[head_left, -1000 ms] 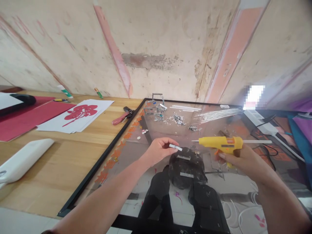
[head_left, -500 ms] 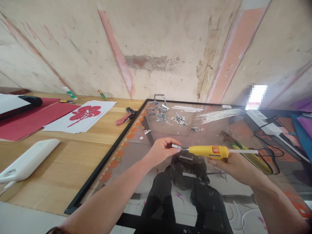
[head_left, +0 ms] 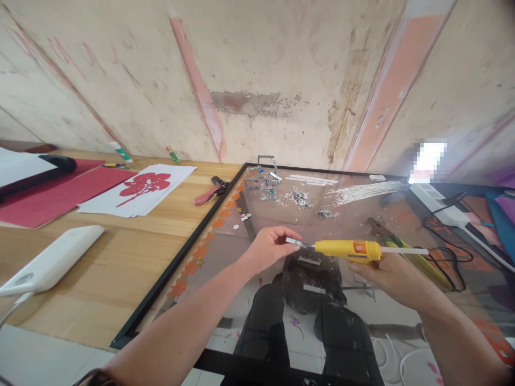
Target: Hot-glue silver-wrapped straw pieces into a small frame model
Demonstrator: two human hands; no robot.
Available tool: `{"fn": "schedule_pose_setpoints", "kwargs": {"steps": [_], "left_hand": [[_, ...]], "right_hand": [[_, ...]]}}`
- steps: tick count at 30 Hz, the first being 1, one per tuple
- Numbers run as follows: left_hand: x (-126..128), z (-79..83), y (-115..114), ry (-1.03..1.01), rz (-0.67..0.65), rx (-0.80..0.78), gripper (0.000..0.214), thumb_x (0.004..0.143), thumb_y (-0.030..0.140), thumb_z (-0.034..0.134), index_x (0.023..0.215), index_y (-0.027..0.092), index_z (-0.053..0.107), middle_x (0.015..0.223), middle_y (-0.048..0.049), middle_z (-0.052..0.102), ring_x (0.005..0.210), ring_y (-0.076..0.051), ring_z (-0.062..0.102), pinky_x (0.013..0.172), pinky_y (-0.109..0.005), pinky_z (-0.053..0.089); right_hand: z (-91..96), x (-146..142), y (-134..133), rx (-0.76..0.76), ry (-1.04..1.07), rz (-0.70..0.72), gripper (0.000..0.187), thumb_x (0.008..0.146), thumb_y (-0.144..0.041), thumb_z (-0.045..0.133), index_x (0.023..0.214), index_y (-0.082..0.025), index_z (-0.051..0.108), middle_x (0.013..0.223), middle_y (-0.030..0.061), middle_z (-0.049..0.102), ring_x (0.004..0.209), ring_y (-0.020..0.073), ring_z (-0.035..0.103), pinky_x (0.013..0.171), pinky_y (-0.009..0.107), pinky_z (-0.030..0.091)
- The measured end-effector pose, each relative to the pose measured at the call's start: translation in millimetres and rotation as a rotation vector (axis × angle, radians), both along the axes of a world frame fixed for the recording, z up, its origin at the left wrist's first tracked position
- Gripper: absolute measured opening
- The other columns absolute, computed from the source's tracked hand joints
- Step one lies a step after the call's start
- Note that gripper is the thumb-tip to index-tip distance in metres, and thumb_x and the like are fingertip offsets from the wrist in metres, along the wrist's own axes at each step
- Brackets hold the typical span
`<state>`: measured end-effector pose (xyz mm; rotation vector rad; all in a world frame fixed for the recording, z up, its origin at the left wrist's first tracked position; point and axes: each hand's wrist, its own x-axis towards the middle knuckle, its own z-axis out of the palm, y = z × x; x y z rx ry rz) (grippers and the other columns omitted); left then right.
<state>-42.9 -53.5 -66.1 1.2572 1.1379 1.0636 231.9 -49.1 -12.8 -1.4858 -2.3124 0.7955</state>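
Observation:
Between the thumb and fingers of my left hand [head_left: 267, 249] is a small silvery-white strip [head_left: 295, 242]. My right hand [head_left: 384, 273] is wrapped round a yellow hot glue gun [head_left: 336, 249], with a white glue stick [head_left: 406, 251] jutting from its back end. The gun's nozzle meets the near end of the strip; whether they touch, I cannot tell. Both hands are held above a dark-framed glass tabletop [head_left: 281, 225]. Below them, two short pale strips [head_left: 314, 289] show at the glass, among reflections.
Pliers [head_left: 388, 230] and a black cord lie right of the glue gun. Farther back are thin wires [head_left: 362, 192], white sticks [head_left: 311, 179], shiny fragments [head_left: 300, 197] and a small wire construction [head_left: 263, 182]. A power strip [head_left: 438, 206] stands right; keys [head_left: 211, 194] and flower-printed paper [head_left: 145, 185] lie left.
The whole view has shifted slightly, so things appear a little farther right. Both hands keep their hold, with the gun's nozzle still at the strip.

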Motion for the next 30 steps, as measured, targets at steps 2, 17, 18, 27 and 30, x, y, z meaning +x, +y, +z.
{"fn": "schedule_pose_setpoints", "kwargs": {"steps": [2, 17, 18, 27, 30], "left_hand": [[-0.1, 0.2, 0.1, 0.003, 0.001, -0.001, 0.024, 0.068, 0.026, 0.072, 0.089, 0.014, 0.068, 0.08, -0.0036, 0.068, 0.071, -0.012, 0.06, 0.067, -0.023, 0.047], [-0.3, -3.8, 0.5, 0.027, -0.007, -0.006, 0.026, 0.069, 0.028, 0.072, 0.09, 0.014, 0.068, 0.075, -0.0023, 0.065, 0.064, -0.009, 0.056, 0.062, -0.02, 0.043], [-0.1, -3.7, 0.4, 0.017, -0.014, -0.008, 0.026, 0.068, 0.027, 0.072, 0.09, 0.014, 0.068, 0.075, -0.0024, 0.065, 0.065, -0.009, 0.056, 0.063, -0.02, 0.043], [0.1, -0.7, -0.3, 0.026, -0.026, -0.011, 0.024, 0.069, 0.025, 0.071, 0.09, 0.014, 0.067, 0.075, -0.0021, 0.065, 0.065, -0.009, 0.056, 0.062, -0.019, 0.042], [0.5, -0.1, -0.1, 0.025, -0.017, -0.015, 0.024, 0.069, 0.025, 0.072, 0.089, 0.013, 0.067, 0.074, -0.0021, 0.065, 0.065, -0.009, 0.056, 0.062, -0.02, 0.042]], "right_hand": [[-0.4, 0.4, 0.5, 0.004, -0.01, -0.003, 0.037, 0.081, -0.053, 0.051, 0.093, -0.023, 0.069, 0.061, 0.0, 0.062, 0.057, 0.0175, 0.056, 0.055, 0.029, 0.048], [7.0, -2.2, -1.9, 0.008, -0.046, 0.012, 0.041, 0.082, -0.053, 0.049, 0.093, -0.019, 0.069, 0.067, 0.0007, 0.066, 0.06, 0.0172, 0.058, 0.054, 0.026, 0.045], [6.9, -2.2, -1.7, 0.011, -0.053, 0.013, 0.041, 0.082, -0.053, 0.049, 0.094, -0.019, 0.068, 0.066, 0.0007, 0.065, 0.06, 0.0171, 0.058, 0.054, 0.026, 0.045], [-0.1, 0.6, 1.1, 0.031, -0.086, 0.019, 0.043, 0.083, -0.054, 0.047, 0.102, -0.021, 0.067, 0.065, 0.001, 0.064, 0.059, 0.0179, 0.056, 0.055, 0.029, 0.047], [-0.8, 0.8, 0.7, 0.034, -0.071, 0.016, 0.043, 0.083, -0.054, 0.048, 0.103, -0.021, 0.066, 0.071, 0.0022, 0.066, 0.064, 0.0192, 0.058, 0.06, 0.03, 0.049]]}}
